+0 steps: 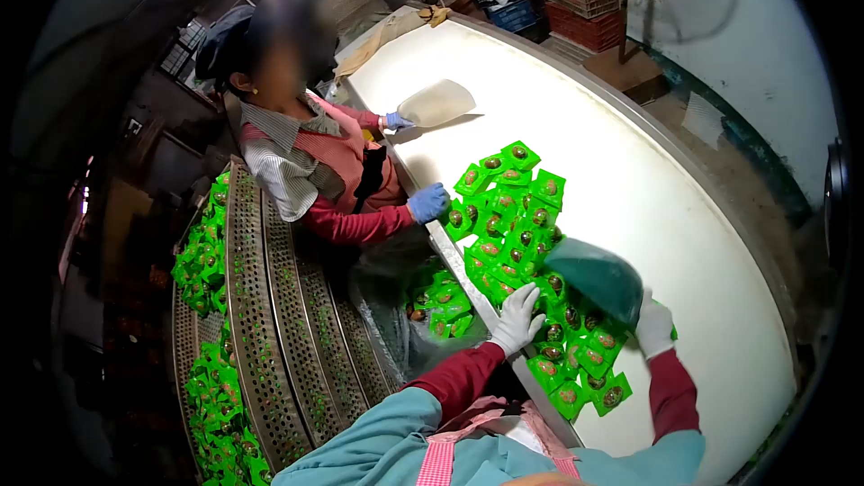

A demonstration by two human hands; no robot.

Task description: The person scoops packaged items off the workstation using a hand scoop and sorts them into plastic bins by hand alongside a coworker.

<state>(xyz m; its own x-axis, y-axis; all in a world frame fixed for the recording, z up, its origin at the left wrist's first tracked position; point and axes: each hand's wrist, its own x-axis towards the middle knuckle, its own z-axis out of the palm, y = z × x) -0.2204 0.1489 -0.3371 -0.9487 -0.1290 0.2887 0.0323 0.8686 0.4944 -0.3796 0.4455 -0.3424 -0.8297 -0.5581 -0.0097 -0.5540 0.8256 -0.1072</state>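
Observation:
My right hand (654, 328), in a white glove, is closed around a dark green translucent scoop (594, 277). The scoop's mouth points left over a heap of bright green packets (526, 236), each with a dark brown or reddish oval in the middle. Also gloved in white, my left hand (517, 320) is at the table's near edge with its fingers stretched towards the packets. Those fingers are apart, and nothing shows in them. More green packets (612, 393) lie between my two hands, on the white table.
A co-worker at the left holds a pale scoop (439, 104) in one blue glove; the other glove (428, 203) is beside the heap. Below the table edge, a clear plastic bag (396, 324) holds packets. Perforated metal trays (279, 306) stand left. A metal rim (621, 108) borders the table (693, 243).

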